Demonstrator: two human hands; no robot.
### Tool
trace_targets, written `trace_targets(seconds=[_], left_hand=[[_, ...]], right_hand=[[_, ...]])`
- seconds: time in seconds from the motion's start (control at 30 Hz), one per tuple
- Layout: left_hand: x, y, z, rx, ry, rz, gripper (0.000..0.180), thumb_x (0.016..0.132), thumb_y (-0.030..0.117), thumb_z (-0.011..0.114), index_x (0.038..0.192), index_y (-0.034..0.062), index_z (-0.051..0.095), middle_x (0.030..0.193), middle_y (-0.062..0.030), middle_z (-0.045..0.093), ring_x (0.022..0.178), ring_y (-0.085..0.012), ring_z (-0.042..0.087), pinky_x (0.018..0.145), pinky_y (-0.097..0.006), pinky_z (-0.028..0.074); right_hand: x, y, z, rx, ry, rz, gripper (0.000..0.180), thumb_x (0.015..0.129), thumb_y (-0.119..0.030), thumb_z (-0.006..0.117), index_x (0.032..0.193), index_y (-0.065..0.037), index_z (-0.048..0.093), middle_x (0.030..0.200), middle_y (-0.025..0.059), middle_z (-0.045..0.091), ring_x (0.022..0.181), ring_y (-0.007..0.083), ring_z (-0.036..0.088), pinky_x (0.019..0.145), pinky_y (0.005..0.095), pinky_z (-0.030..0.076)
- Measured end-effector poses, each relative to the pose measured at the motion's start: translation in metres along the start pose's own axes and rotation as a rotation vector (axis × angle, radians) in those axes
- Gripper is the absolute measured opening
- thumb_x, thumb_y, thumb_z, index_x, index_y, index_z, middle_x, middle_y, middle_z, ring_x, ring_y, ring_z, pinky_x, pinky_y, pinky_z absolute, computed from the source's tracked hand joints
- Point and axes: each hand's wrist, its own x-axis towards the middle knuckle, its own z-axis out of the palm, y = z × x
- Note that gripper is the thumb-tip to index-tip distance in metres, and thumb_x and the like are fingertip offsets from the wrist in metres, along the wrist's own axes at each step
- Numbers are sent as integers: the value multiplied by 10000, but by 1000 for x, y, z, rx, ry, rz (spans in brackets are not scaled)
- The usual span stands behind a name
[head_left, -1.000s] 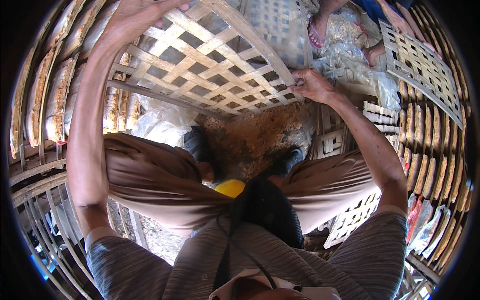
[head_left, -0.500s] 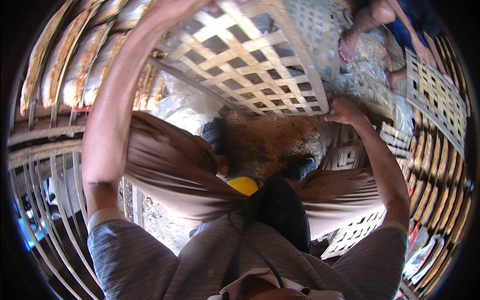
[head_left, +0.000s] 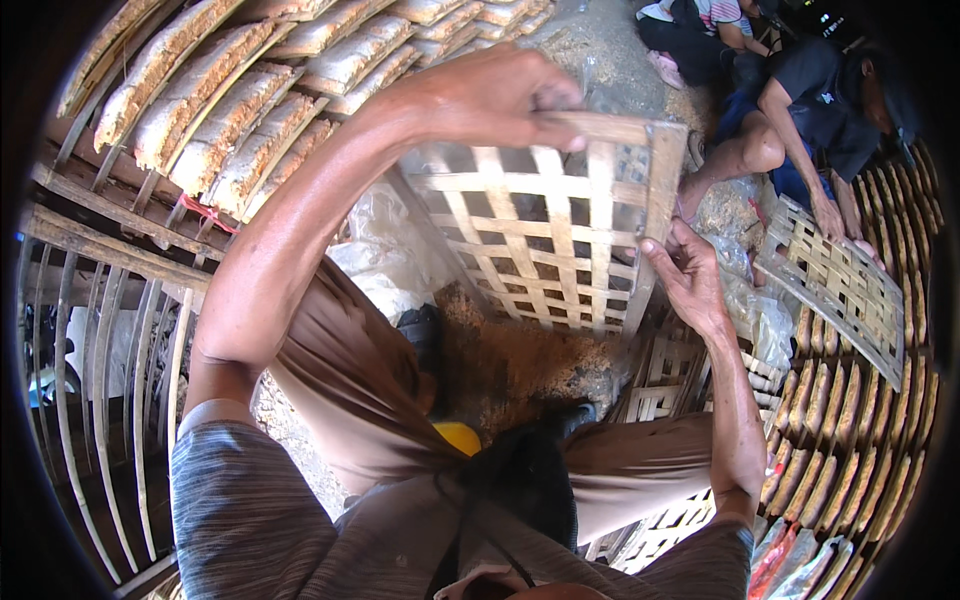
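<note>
Left hand (head_left: 495, 95) raised high, fingers curled (arm outstretched); right hand (head_left: 685, 275) lower, fingers pinched, forearm angled upward.

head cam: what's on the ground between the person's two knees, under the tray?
In the head view, a patch of brown crumbly residue lies between the knees, below the lattice tray held by left hand and right hand.

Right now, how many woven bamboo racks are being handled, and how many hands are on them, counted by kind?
Woven bamboo racks in hands: 2, one held up by the person, one under the co-worker's hand
Person's own hands on the raised rack: 2, left hand, right hand
Co-worker's hands seen on the other rack: 1
Total: 5
</note>
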Motion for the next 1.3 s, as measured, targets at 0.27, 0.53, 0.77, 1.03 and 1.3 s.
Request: trace_targets(seconds=[0.27, 0.53, 0.77, 1.03, 1.3], left_hand=[[-7, 0, 35, -373, 56, 90, 275, 979, 304, 758, 1055, 43, 800, 816, -47, 725, 725, -109, 679, 624, -271, 577], [11, 5, 20, 27, -103, 13, 226, 964, 223, 775, 928, 2, 749, 744, -81, 668, 714, -164, 628, 711, -389, 517], [12, -7, 20, -61, -149, -30, 255, 1006, 225, 727, 922, -14, 704, 773, -82, 699, 750, -147, 629, 731, -380, 492], [6, 4, 33, -174, -85, -12, 231, 1027, 210, 707, 1007, -20, 725, 808, -72, 706, 769, -102, 615, 708, -344, 498], [5, 15, 43, -218, -67, 92, 187, 1028, 137, 690, 996, -47, 696, 769, -66, 623, 725, -121, 630, 745, -338, 510]], right_hand=[[-27, 14, -46, 110, 216, -69, 222, 1032, -169, 712, 1168, 6, 695, 1003, 29, 757, 939, 83, 638, 858, 284, 510], [-22, 4, -74, 201, 294, -49, 241, 1065, -188, 662, 1211, 1, 696, 1020, 79, 789, 963, 100, 675, 897, 296, 528], [-31, 21, -95, 205, 333, -35, 235, 1043, -109, 674, 1249, 3, 659, 1077, 91, 778, 951, 134, 720, 880, 304, 567], [-28, 6, -94, -88, 449, -206, 331, 973, 13, 656, 1298, -32, 611, 1019, 82, 737, 860, 79, 675, 727, 237, 537], [-46, -14, -118, -366, 442, -61, 121, 993, -141, 691, 995, -32, 743, 782, -27, 683, 721, 36, 584, 604, 225, 461]])
